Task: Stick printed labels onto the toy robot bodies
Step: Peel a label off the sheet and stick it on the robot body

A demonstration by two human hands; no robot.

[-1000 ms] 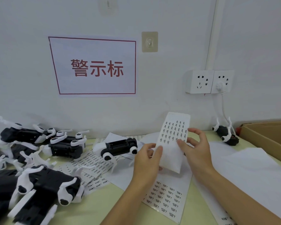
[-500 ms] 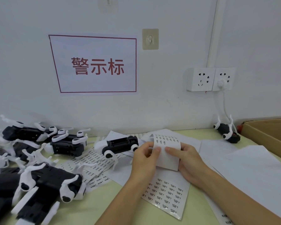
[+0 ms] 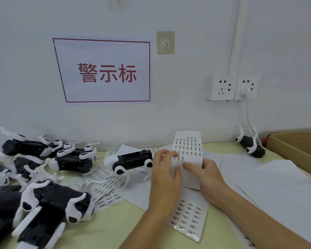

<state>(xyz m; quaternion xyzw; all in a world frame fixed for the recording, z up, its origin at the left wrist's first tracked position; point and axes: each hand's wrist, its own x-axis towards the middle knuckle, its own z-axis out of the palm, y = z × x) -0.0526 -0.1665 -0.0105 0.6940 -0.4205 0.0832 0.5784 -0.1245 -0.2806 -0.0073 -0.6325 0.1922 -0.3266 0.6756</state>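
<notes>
Both hands, left hand [image 3: 166,169] and right hand [image 3: 207,177], pinch the label sheet [image 3: 188,155] upright, probably to peel one off.

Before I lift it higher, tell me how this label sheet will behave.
Probably floppy: the label sheet stands up only where both hands pinch it. Likely very light, being thin paper. Its glossy backing may slip.

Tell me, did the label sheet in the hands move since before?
Yes. The label sheet stands up again, its top edge back above the toy robot beside it; half a second ago it was bent down lower.
</notes>
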